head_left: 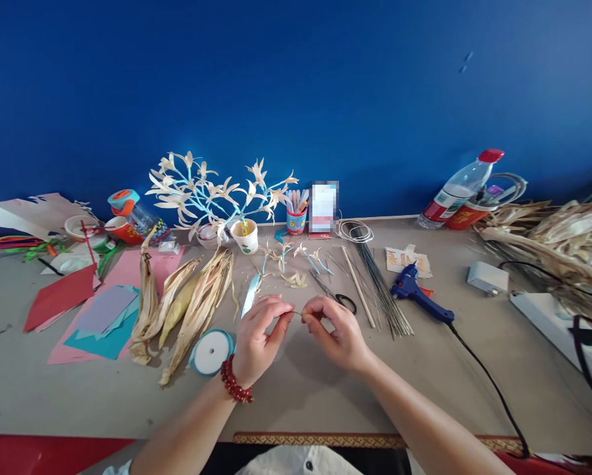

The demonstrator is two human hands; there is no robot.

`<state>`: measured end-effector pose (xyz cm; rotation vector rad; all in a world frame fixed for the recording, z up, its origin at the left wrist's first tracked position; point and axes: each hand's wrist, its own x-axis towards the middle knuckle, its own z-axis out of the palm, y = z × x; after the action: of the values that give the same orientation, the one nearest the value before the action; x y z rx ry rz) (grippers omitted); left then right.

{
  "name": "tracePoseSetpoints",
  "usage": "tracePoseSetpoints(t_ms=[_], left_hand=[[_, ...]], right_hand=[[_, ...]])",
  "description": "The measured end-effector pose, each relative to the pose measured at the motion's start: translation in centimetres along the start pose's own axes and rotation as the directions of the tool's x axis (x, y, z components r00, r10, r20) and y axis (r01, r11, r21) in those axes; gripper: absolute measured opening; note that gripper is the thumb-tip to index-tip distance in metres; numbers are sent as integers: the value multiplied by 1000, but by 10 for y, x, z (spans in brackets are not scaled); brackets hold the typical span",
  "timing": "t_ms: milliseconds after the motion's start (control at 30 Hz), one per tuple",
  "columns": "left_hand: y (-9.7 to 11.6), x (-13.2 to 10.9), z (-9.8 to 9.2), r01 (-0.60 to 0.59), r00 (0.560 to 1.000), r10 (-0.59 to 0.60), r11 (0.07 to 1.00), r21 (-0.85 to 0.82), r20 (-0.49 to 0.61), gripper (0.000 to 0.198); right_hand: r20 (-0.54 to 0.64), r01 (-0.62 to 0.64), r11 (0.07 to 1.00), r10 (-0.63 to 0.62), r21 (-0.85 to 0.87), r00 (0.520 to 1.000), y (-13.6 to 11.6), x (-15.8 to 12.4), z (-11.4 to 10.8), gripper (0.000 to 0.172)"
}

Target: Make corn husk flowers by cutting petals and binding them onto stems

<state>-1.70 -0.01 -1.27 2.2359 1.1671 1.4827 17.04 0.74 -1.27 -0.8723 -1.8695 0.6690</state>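
Note:
A short thin strand (297, 313), perhaps wire, is stretched between both hands above the table. My left hand (262, 333), with a red bead bracelet at the wrist, pinches its left end. My right hand (338, 333) pinches the other end. Just left of my left hand lies a roll of tape (211, 352) with a light blue edge. Behind the hands are black-handled scissors (346, 303), partly covered by my right hand, and small husk flowers (303, 254) on blue stems. A bundle of dark wires (382, 290) lies to the right.
Corn husks (197, 310) and coloured paper (105, 310) lie left. A cup (246, 236) holds husk flowers. On the right are a blue glue gun (419, 293) with its cord, a white adapter (488, 278), a power strip (548, 323) and a tilted bottle (457, 191).

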Motion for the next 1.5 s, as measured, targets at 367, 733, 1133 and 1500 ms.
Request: tracePoseSetpoints(t_ms=[367,733,1133,1500], left_hand=[[2,3,0,-35,999,35,999,7,-2,23],[-1,1,0,-3,1000,4,999,35,-28,22],[2,2,3,-64,998,63,997,37,21,23],[5,-2,5,55,997,-52,997,-56,52,15]], right_hand=[[-22,33,999,-34,-22,999,0,0,2,10],[-31,-25,999,26,39,999,4,-3,2,8],[-71,9,998,-5,63,997,-3,-1,3,9],[-38,3,998,0,65,999,-1,-2,4,8]])
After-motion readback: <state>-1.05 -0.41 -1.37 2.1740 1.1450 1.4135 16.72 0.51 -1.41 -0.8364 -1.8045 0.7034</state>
